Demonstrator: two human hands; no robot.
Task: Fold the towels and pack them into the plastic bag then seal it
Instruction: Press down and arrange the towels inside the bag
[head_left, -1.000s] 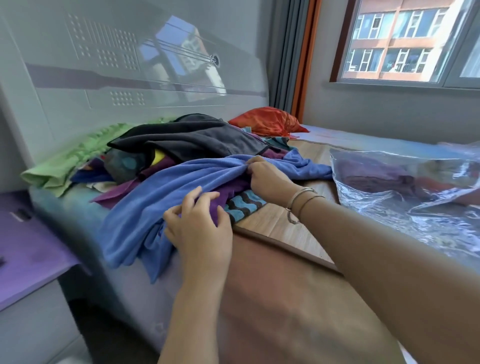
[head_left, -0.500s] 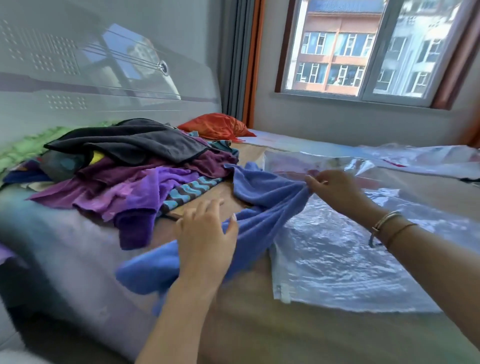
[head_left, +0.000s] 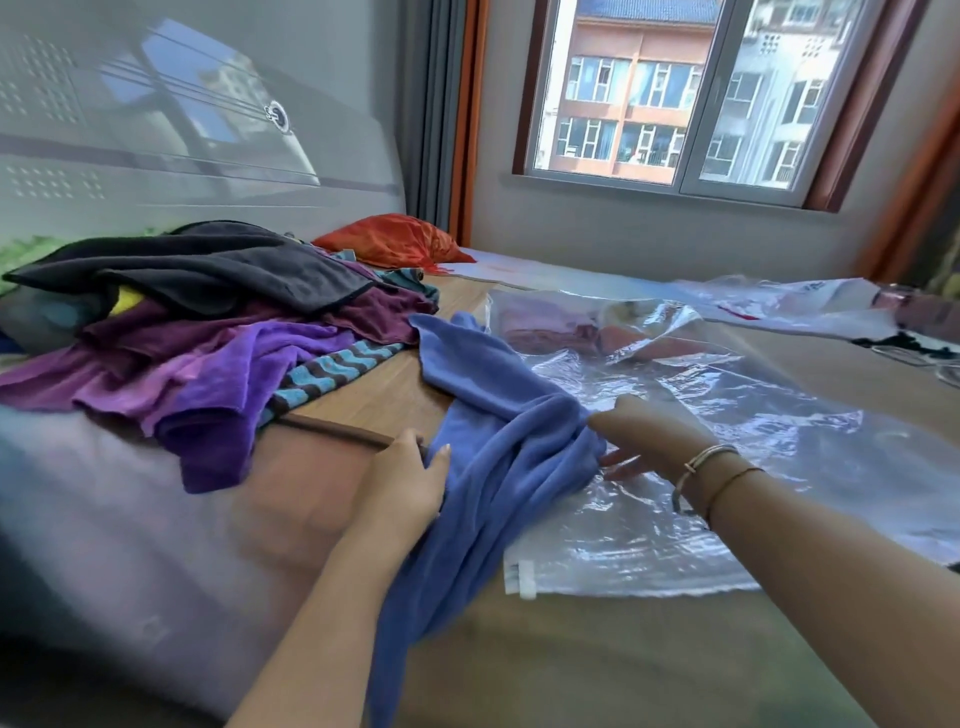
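Observation:
A blue towel (head_left: 488, 415) lies bunched across the wooden board and hangs over the bed's front edge. My left hand (head_left: 405, 483) grips its left edge, thumb on top of the cloth. My right hand (head_left: 654, 436) pinches the bunched right side, above the clear plastic bag (head_left: 727, 426). The bag lies flat on the bed at the right, with reddish folded cloth (head_left: 571, 332) inside its far end and its zip end (head_left: 519, 571) near me. A heap of unfolded towels sits at the left: black (head_left: 218, 270), purple (head_left: 218, 374) and teal-striped (head_left: 327, 374).
An orange cloth (head_left: 395, 241) lies at the head of the bed beside the curtain. A second plastic bag (head_left: 789, 306) lies at the far right. The grey headboard (head_left: 156, 130) runs behind the heap. The wooden board (head_left: 384, 395) shows between heap and bag.
The blue towel has been pulled off the heap and to the right, onto the bag's edge. My view has swung right. My right hand has come down nearer to me with the cloth.

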